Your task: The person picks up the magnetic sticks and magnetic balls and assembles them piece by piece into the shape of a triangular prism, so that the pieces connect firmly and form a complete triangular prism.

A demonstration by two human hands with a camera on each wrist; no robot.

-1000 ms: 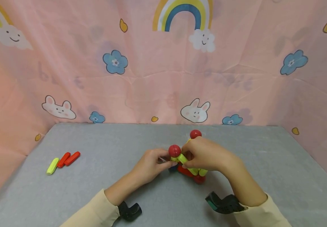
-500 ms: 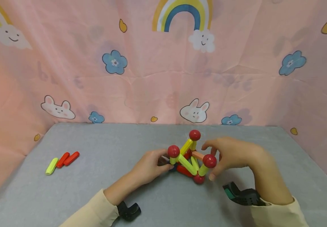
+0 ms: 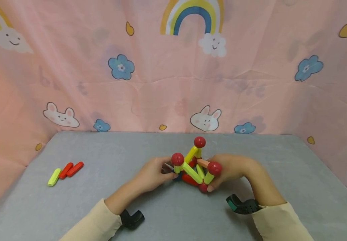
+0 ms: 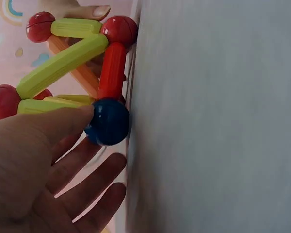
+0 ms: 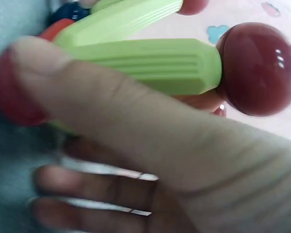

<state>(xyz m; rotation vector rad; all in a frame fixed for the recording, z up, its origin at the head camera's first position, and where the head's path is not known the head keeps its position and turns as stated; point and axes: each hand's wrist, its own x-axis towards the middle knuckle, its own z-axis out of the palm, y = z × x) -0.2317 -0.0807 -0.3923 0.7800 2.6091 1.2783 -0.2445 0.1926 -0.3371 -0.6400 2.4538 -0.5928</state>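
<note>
A ball-and-stick building-toy frame (image 3: 192,173) stands near the table's middle, its yellow, green, red and orange sticks joined by red balls. My left hand (image 3: 151,175) pinches the dark blue ball (image 4: 108,121) at its lower left corner, thumb on top. From the other side my right hand (image 3: 231,167) holds the frame's right part, with the thumb on the low red ball (image 5: 14,90). One upper red ball (image 3: 214,168) sits right in front of that hand. Most right-hand fingers are hidden behind the frame in the head view.
On the left of the grey table (image 3: 110,147) lie a loose yellow-green stick (image 3: 54,177) and two red sticks (image 3: 71,170) close together. A pink printed cloth (image 3: 149,100) hangs behind the table and along its sides.
My right hand came off the frame's top, moved right with fingers spread, then came back to its right side lower down. The frame has shifted slightly left. My left hand keeps its hold.
</note>
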